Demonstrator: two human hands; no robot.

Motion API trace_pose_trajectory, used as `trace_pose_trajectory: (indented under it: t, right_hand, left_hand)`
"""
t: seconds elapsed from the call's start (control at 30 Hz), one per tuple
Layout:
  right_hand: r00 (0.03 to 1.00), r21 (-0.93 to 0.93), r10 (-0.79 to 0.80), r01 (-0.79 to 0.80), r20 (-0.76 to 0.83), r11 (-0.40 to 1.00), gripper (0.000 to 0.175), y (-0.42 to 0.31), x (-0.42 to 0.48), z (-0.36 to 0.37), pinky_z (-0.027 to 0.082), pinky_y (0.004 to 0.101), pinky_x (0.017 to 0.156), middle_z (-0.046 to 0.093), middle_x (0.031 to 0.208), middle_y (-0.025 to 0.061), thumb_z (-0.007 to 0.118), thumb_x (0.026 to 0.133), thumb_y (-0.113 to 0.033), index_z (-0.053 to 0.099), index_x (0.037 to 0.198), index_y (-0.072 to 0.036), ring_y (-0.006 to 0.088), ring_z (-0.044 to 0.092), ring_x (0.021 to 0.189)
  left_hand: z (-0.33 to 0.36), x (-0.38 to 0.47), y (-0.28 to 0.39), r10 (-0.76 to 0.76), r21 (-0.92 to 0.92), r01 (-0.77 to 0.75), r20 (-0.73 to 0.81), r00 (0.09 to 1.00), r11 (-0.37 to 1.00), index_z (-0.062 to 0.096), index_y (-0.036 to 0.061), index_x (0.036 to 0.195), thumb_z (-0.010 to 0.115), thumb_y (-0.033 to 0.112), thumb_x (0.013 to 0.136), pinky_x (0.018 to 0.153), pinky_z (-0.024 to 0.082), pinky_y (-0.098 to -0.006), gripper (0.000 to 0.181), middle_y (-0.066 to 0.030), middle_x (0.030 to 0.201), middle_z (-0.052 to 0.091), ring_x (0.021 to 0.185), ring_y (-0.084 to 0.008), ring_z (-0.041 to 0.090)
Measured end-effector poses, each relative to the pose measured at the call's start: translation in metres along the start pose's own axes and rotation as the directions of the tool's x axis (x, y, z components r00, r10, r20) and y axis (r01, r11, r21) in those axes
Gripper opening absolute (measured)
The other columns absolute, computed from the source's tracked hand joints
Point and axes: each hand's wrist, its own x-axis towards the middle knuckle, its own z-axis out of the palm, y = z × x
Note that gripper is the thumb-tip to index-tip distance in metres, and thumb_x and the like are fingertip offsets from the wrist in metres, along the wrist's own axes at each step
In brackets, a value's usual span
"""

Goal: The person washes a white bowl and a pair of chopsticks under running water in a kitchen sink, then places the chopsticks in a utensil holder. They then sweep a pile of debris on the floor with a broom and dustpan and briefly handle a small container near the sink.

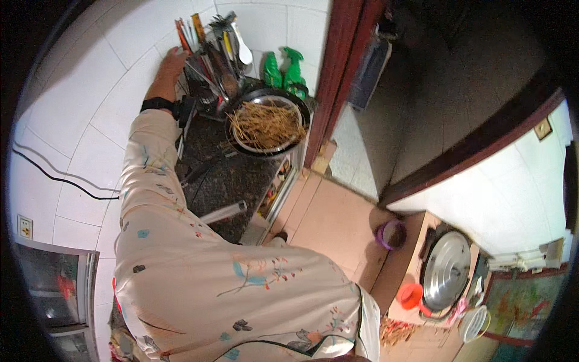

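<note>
My left hand (173, 68), with a dark band on its wrist, reaches to the left side of a crowded group of kitchen utensils (217, 68). Its fingertips are beside the orange-red handles (182, 34) there; whether they grip one is not clear. A white spoon (243, 49) leans out of the group on the right. Close by, a metal bowl (296, 111) heaped with dry straw-like strands (267, 124) rests in a dark round pan (231, 140). My right hand is out of view.
Two green spray bottles (282, 70) stand behind the bowl. A long pale object (226, 211) lies on the dark speckled counter (208, 181). Rightward are a dark red door frame (334, 81), a purple bucket (391, 235), a large metal lid (447, 271) and an orange-red dipper (410, 296).
</note>
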Motion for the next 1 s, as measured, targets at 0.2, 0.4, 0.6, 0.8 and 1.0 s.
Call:
trace_pose_trajectory:
  t: [0.2,0.4,0.6,0.8,1.0]
  right_hand:
    - [0.915,-0.221,0.395,-0.370,0.080,0.902,0.049,0.155,-0.171,0.039,0.047,0.0416,0.089,0.061,0.109,0.0188,0.060,0.080,-0.022,0.054,0.123,0.002,0.0313,0.056,0.105]
    - [0.849,0.172,0.389,-0.350,-0.356,0.921,0.025,0.156,-0.230,0.112,0.048,0.0432,0.086,0.062,0.101,0.0240,0.058,0.083,-0.013,0.065,0.104,-0.001,0.0380,0.058,0.101]
    - [0.488,0.816,0.872,-0.522,0.047,0.249,0.024,0.112,-0.240,0.143,0.051,0.0394,0.076,0.066,0.086,0.0193,0.053,0.091,-0.023,0.063,0.092,0.000,0.0344,0.064,0.084]
    - [0.393,0.608,0.909,-0.691,-0.137,0.391,0.027,0.014,-0.309,0.150,0.050,0.0472,0.078,0.065,0.091,0.0243,0.052,0.090,-0.026,0.064,0.088,-0.002,0.0422,0.062,0.088]
    - [0.151,0.696,0.988,-0.705,-0.041,0.137,0.035,-0.028,-0.373,0.180,0.048,0.0501,0.080,0.062,0.093,0.0271,0.047,0.093,-0.031,0.064,0.086,0.000,0.0444,0.059,0.091]
  left_hand:
    - [0.016,-0.078,0.043,0.463,-0.506,-0.295,0.245,0.852,0.810,0.051,0.0025,0.131,0.052,0.028,0.096,0.095,0.042,-0.0324,0.044,-0.0100,0.121,0.059,0.113,-0.0188,0.052]
    - [0.124,-0.132,0.117,0.575,-0.404,-0.409,0.540,0.615,0.818,0.047,0.0047,0.135,0.050,0.023,0.097,0.101,0.039,-0.0332,0.042,-0.0134,0.130,0.053,0.120,-0.0213,0.049]
    - [0.249,-0.213,0.202,0.591,-0.489,-0.348,0.744,0.312,0.800,0.043,0.0071,0.138,0.050,0.022,0.099,0.107,0.035,-0.0340,0.043,-0.0161,0.137,0.047,0.127,-0.0255,0.045]
    - [0.330,-0.313,0.257,0.615,-0.576,-0.431,0.786,-0.060,0.695,0.045,0.0036,0.137,0.051,0.015,0.097,0.101,0.037,-0.0307,0.042,-0.0157,0.130,0.052,0.118,-0.0208,0.050]
    - [0.372,-0.429,0.314,0.534,-0.613,-0.339,0.789,-0.304,0.714,0.045,0.0018,0.135,0.051,0.010,0.095,0.102,0.038,-0.0318,0.041,-0.0167,0.127,0.053,0.116,-0.0211,0.051]
